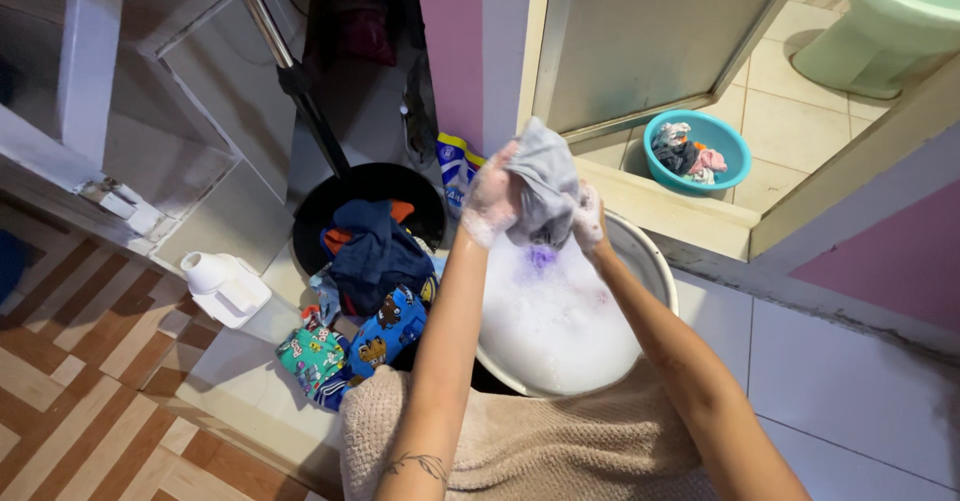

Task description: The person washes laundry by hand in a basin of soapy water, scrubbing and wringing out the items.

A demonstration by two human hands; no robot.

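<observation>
Clearly, near the centre of the frame, the person is gripping a grey garment (543, 183) with both hands, lifted just above a white basin (655, 261) full of suds. The left hand (490, 201) is closing around the cloth's left side, fingers wrapped into the fabric and coated with foam. The right hand (588, 216) is clamping the cloth's right edge, so the two fists are sitting close together with the fabric bunched between them. A purple patch (541, 256) is showing in the foam just beneath the cloth; what it is cannot be told.

The cloth is looking soaked and limp, so it is likely handling heavier than when dry, soft, and slippery with soap; taking hold by bunched folds, as both hands are doing, seems the surest grip.

To the left of the basin, a black tub (320, 211) is holding a heap of dark blue and patterned clothes (375, 281). A white detergent bottle (222, 283) is lying at the left of the frame. In the upper right, a teal basin (735, 146) with more laundry is sitting on the tiled floor, near a pale green toilet (880, 31).
</observation>
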